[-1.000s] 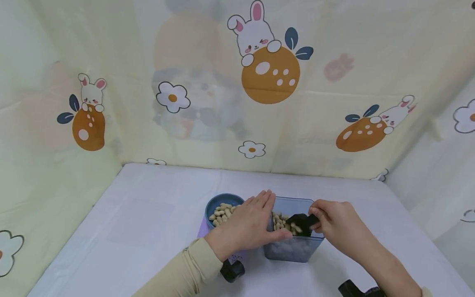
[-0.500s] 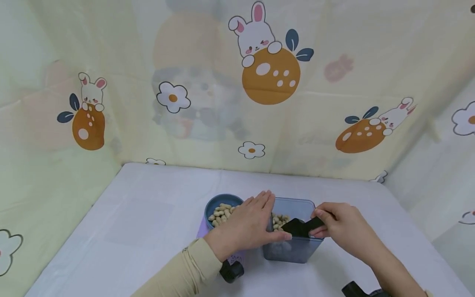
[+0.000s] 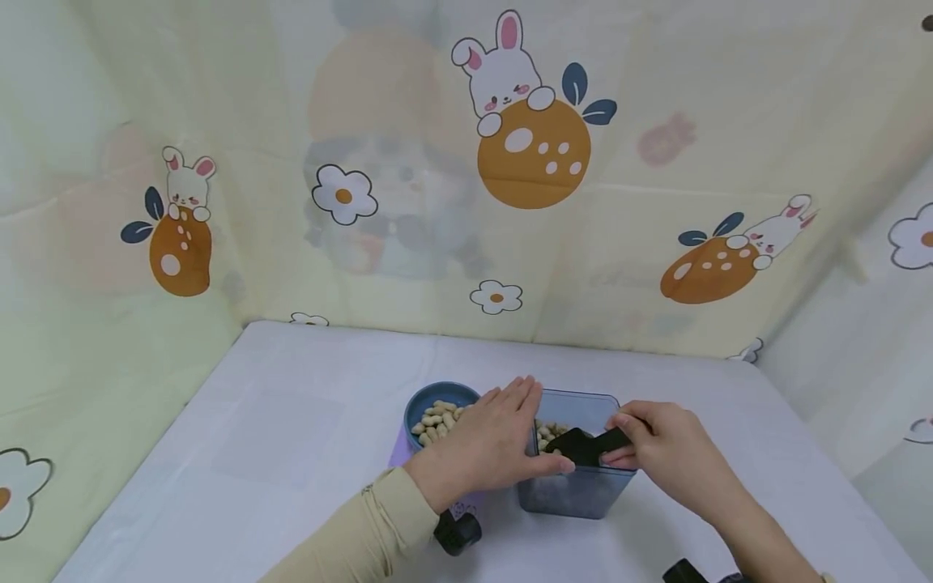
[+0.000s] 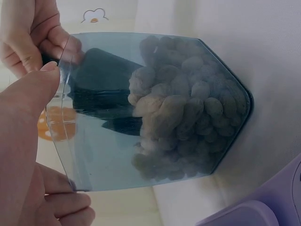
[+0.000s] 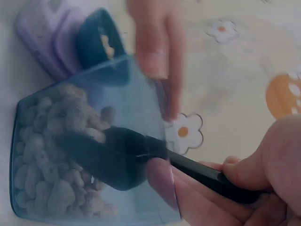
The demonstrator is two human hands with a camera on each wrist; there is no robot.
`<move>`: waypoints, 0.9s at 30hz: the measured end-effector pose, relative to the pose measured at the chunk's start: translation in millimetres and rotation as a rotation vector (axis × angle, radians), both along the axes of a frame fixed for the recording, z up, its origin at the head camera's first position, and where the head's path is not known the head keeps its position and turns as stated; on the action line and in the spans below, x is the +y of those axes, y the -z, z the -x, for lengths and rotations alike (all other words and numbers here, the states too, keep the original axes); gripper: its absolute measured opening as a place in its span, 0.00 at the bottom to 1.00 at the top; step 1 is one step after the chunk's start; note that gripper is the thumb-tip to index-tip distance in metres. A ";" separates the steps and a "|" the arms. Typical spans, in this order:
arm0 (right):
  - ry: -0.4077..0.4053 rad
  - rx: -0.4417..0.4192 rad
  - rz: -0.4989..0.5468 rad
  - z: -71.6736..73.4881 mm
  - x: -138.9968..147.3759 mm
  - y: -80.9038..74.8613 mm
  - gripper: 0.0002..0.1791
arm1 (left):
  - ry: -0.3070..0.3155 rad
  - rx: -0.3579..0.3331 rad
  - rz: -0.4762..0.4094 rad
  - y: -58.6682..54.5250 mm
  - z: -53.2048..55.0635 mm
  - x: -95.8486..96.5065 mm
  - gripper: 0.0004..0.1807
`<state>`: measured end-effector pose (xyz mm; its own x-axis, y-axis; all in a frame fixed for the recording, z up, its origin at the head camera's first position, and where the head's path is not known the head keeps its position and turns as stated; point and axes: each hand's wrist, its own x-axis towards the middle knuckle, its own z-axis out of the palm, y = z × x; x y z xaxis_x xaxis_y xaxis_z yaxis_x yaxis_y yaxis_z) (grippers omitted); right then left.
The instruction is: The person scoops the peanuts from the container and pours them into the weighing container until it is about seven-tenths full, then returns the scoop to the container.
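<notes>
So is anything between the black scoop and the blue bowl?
Yes. The black scoop sits inside the transparent blue container, whose wall on the blue bowl's side stands between, and the left hand lies along that same side.

Translucent blue tub (image 3: 572, 492) stands upright, part-filled with pale unshelled peanuts (image 4: 168, 114); black scoop (image 3: 583, 448) slants inside it, blade down at the peanuts, handle crossing tub's right rim.

The head view is softly, evenly lit, the wrist views dimmer and hazy.
</notes>
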<state>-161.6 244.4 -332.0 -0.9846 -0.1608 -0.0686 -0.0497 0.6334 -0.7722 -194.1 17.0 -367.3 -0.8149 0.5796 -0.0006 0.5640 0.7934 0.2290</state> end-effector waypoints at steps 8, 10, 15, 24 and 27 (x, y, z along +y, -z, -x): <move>-0.005 -0.013 0.003 1.6 -1.7 0.6 0.14 | -0.007 0.004 -0.008 -0.7 -1.4 -0.4 0.58; 0.003 -0.063 0.054 3.7 3.4 2.0 0.15 | -0.006 0.006 -0.008 -0.8 -1.6 -0.4 0.58; 0.012 -0.130 0.141 8.8 9.8 1.7 0.17 | -0.002 0.022 -0.012 -2.4 0.3 0.0 0.57; -0.013 -0.178 0.270 9.8 11.0 7.1 0.18 | 0.009 0.021 -0.009 -0.6 -0.7 -1.8 0.58; -0.023 -0.177 0.276 10.0 11.9 8.2 0.19 | 0.010 0.023 -0.014 0.3 -0.7 -1.2 0.57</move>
